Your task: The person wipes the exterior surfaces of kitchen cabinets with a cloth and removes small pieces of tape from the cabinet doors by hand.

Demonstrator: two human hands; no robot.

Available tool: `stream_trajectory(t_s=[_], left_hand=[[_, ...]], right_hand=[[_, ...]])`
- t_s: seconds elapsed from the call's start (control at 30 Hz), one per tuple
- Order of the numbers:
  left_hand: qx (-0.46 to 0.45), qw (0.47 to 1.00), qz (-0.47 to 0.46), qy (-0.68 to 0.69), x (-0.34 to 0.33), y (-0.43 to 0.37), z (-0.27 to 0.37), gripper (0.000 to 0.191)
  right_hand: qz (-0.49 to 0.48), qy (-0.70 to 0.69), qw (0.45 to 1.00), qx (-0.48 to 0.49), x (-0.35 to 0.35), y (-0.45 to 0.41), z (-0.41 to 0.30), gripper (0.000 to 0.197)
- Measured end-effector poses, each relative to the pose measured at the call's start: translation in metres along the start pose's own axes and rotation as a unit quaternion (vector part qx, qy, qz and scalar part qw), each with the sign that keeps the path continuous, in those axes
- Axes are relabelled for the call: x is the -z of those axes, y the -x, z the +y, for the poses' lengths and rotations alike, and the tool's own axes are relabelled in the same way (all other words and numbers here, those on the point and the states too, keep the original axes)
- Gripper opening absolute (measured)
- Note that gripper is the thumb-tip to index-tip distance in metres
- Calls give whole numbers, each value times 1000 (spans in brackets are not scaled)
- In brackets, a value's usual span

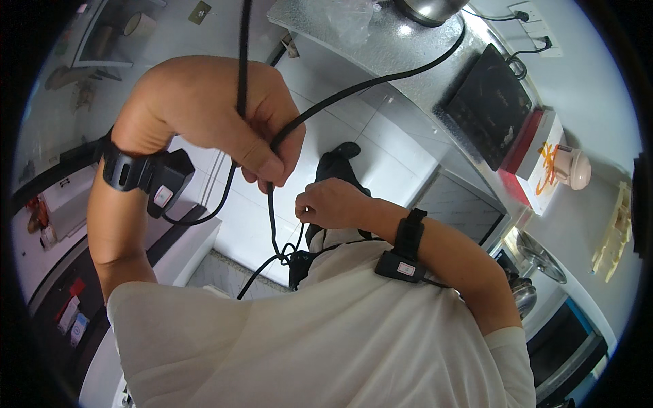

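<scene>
My left hand (224, 109) is raised at the left, its fingers closed around a black cable (362, 84). One stretch of the cable crosses from the hand to the counter near a metal pot, and another runs straight up out of view. Below the fingers the cable drops to a small tangle or knot (286, 253) in front of the white shirt. Lower and to the right, my right hand (334, 204) pinches a thin dark strand of cable beneath its fingertips. Both wrists wear black straps with small boxes.
A speckled counter (352, 46) at the upper right holds a metal pot (433, 7), a clear plastic bag (349, 20), a black flat panel (492, 107) and a red-and-white box (538, 158). A pink cup (574, 168) is beside the box. Wall sockets (535, 30) have plugs in. White tiles (377, 153) cover the floor.
</scene>
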State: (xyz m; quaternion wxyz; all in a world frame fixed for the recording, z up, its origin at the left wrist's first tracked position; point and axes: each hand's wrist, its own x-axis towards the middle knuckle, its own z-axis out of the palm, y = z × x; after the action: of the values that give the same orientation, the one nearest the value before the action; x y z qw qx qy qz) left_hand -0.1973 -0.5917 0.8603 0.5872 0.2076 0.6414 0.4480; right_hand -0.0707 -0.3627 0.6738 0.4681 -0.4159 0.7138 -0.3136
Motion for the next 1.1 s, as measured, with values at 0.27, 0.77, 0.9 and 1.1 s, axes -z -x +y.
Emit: stream_trajectory(t_s=[0.27,0.77,0.9,1.1], left_hand=[[-16,999,14,-41,9,9,-7,13],[7,988,146,53,6,5,-18,18],[39,986,161,18,14,-3,-24,19],[50,978,194,54,22,-17,-55,21]], right_hand=[[-19,78,997,1,-3,-1,21,10],[-225,-49,973,22,34,1,-76,21],[-206,-30,977,55,8,-7,-65,22],[-204,-122,968,86,11,-9,-67,16]])
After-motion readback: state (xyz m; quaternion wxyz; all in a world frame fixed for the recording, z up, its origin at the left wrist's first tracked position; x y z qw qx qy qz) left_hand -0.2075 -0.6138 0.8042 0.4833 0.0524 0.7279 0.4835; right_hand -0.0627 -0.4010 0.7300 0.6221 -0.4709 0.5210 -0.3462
